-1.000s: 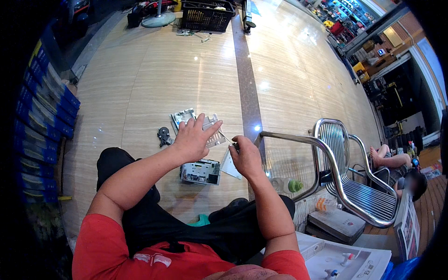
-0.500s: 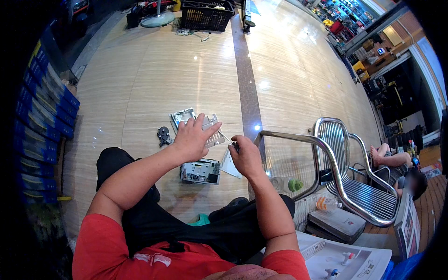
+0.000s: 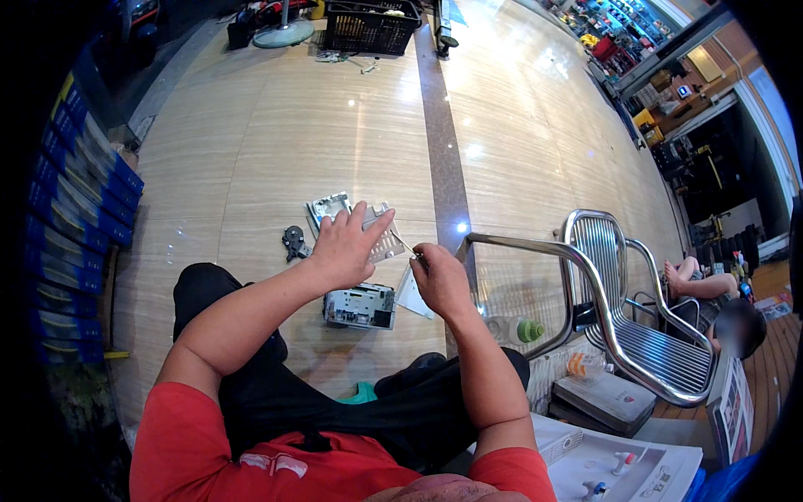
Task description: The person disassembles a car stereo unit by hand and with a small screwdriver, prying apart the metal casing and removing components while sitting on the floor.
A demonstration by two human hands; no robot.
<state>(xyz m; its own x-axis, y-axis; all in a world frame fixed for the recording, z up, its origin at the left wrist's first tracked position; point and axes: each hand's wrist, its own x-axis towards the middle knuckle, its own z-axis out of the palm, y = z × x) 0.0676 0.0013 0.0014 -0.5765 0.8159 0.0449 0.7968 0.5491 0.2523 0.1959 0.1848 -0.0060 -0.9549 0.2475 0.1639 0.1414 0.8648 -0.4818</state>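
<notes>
Hands of the person meet above the pale wooden floor [image 3: 251,151], in the middle of the view. The left hand [image 3: 345,248] has its fingers spread wide and it holds a flat grey metal plate with rows of small slots [image 3: 387,243] from above; the fingertips lie over the far edge of this plate. The right hand [image 3: 439,280] is closed around a thin metal tool [image 3: 405,245], and the tip of the tool points to the left, to the right edge of the slotted plate; if it really touches the plate I cannot tell. Under the hands, on the floor between the legs of the person, lies a grey box-shaped electronic unit with an open top [image 3: 360,305]. Just right of it is a white sheet of paper [image 3: 414,297]. Farther away on the floor there is a square silver metal frame [image 3: 328,206], partly hidden by the left hand, and a small black round part [image 3: 294,242] is left of it. To the right stands a shiny steel bench with perforated seats [image 3: 619,318], and a clear plastic bottle with green cap [image 3: 514,330] lies near its leg. A black plastic crate [image 3: 368,27] is far away at the top.
</notes>
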